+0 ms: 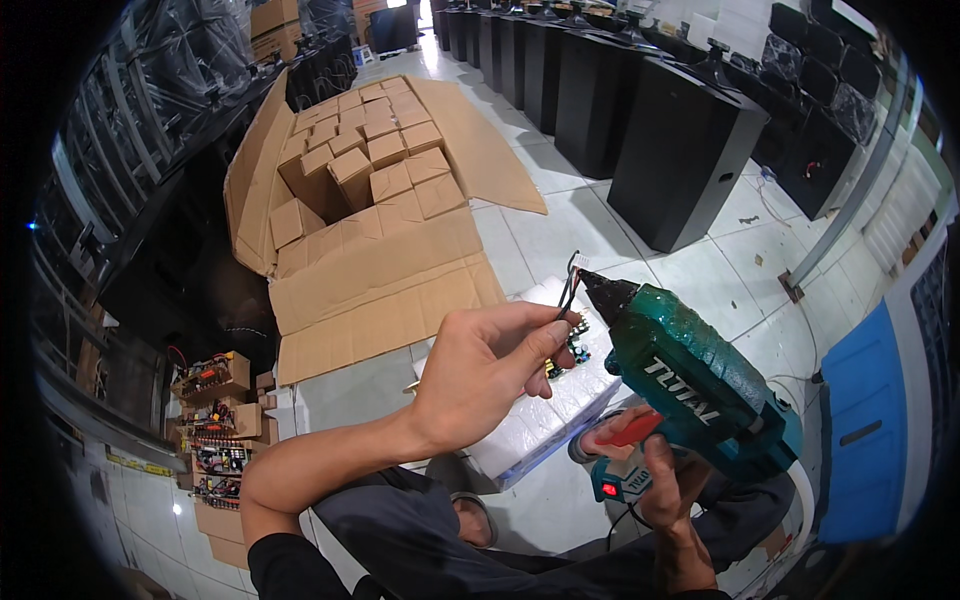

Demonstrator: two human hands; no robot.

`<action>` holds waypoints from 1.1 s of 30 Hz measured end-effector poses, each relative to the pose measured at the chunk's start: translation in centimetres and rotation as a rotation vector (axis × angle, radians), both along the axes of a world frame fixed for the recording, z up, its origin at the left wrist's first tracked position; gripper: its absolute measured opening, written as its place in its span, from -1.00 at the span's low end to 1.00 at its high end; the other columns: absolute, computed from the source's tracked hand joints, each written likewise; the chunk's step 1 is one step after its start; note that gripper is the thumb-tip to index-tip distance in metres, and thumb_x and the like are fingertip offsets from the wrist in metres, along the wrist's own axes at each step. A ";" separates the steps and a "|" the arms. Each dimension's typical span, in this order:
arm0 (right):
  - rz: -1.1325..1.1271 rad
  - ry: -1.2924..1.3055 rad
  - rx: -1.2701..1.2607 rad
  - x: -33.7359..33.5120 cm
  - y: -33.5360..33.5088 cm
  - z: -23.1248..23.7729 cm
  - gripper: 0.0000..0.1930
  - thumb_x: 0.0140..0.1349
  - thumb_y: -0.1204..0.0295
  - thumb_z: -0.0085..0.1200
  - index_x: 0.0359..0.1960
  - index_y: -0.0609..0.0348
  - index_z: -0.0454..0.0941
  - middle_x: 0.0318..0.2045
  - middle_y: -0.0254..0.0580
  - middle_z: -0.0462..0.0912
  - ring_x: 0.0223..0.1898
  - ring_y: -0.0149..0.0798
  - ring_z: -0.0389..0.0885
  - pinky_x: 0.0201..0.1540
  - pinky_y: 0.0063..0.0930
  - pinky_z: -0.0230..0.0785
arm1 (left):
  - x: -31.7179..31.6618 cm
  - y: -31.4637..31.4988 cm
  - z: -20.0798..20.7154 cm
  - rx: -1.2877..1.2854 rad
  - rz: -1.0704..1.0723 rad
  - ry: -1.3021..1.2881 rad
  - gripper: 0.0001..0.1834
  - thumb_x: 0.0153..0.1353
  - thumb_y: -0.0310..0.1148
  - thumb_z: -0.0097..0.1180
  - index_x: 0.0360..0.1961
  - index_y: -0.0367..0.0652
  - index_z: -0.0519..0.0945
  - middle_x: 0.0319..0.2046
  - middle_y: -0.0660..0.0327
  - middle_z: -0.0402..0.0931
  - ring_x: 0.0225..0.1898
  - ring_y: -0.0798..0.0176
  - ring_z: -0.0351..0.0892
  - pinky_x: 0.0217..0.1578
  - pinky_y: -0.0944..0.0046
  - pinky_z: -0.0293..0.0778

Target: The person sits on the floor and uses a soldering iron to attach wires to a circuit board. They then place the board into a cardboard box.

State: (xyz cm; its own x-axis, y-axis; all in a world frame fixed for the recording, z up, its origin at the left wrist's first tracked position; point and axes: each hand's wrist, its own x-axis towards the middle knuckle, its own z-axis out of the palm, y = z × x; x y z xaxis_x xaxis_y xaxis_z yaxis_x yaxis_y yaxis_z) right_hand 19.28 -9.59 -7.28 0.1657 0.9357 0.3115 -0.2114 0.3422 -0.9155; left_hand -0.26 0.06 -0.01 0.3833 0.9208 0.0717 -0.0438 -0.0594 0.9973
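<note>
My left hand [485, 375] pinches a thin bundle of dark and red wires [568, 297] between thumb and fingers. At the top of the wires stands a small white connector [579, 262]. My right hand [662, 490] is wrapped around the handle of a green hot glue gun [700, 375], near its red trigger [636, 429]. The dark nozzle [602, 291] points up and left, with its tip right beside the connector; whether they touch I cannot tell. Behind my left fingers, a circuit board [573, 353], partly hidden, lies on a white foam block [530, 432].
A large open carton [390, 255] full of small brown boxes stands ahead on the left. Circuit assemblies [218, 445] sit in a row at the lower left. Tall black cabinets [672, 150] line the right side. A blue plastic panel [862, 430] rises at the far right.
</note>
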 end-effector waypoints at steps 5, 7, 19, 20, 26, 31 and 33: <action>0.004 0.004 0.040 -0.1 0.2 0.0 -0.80 0.39 0.51 0.00 -0.12 0.45 0.58 -0.28 0.03 0.69 -0.24 -0.16 0.71 -0.16 -0.23 0.63 | 0.1 -0.1 0.0 0.014 0.006 0.010 -0.69 0.44 -0.35 0.08 0.01 -0.41 0.65 -0.38 0.16 0.65 -0.47 0.49 0.54 -0.42 0.48 0.51; 0.006 -0.018 0.032 0.1 0.1 0.0 -0.79 0.39 0.51 0.00 -0.11 0.46 0.57 -0.28 0.04 0.69 -0.24 -0.15 0.71 -0.16 -0.22 0.63 | 0.1 -0.1 0.0 0.016 0.006 0.003 -0.68 0.44 -0.35 0.08 0.01 -0.42 0.64 -0.38 0.16 0.65 -0.47 0.49 0.54 -0.42 0.47 0.52; 0.012 -0.036 -0.013 0.4 0.0 0.1 -0.77 0.39 0.47 0.00 -0.09 0.44 0.55 -0.29 0.04 0.68 -0.24 -0.15 0.71 -0.12 -0.21 0.61 | 0.0 0.0 0.2 -0.022 0.006 -0.013 -0.73 0.46 -0.42 0.06 0.02 -0.44 0.61 -0.40 0.18 0.64 -0.49 0.50 0.54 -0.44 0.50 0.49; 0.019 -0.041 -0.013 0.5 0.0 0.0 -0.77 0.39 0.47 0.00 -0.10 0.44 0.55 -0.30 0.04 0.68 -0.24 -0.14 0.71 -0.13 -0.21 0.62 | 0.0 0.0 0.2 -0.023 0.003 -0.021 -0.72 0.46 -0.42 0.06 0.01 -0.44 0.61 -0.39 0.18 0.64 -0.49 0.49 0.54 -0.44 0.50 0.49; 0.023 0.015 -0.050 0.7 0.0 -1.3 -0.78 0.37 0.49 0.00 -0.09 0.44 0.54 -0.31 0.06 0.67 -0.25 -0.11 0.71 -0.15 -0.17 0.63 | 0.0 0.1 0.0 0.005 -0.019 -0.050 -0.72 0.47 -0.41 0.05 0.01 -0.44 0.60 -0.39 0.17 0.64 -0.50 0.48 0.54 -0.44 0.49 0.50; 0.017 0.019 -0.030 0.5 0.0 -1.0 -0.78 0.36 0.48 0.00 -0.10 0.43 0.53 -0.31 0.05 0.67 -0.25 -0.12 0.71 -0.15 -0.18 0.63 | 0.0 0.0 -0.1 -0.002 -0.013 -0.046 -0.73 0.46 -0.41 0.06 0.01 -0.44 0.60 -0.40 0.18 0.64 -0.50 0.49 0.53 -0.45 0.49 0.49; 0.019 0.026 -0.038 0.5 0.0 -1.0 -0.78 0.36 0.48 0.00 -0.10 0.43 0.54 -0.31 0.05 0.67 -0.26 -0.13 0.71 -0.15 -0.19 0.63 | 0.0 0.0 0.0 -0.014 -0.005 -0.041 -0.73 0.46 -0.42 0.07 0.01 -0.43 0.61 -0.40 0.19 0.64 -0.50 0.50 0.53 -0.46 0.50 0.48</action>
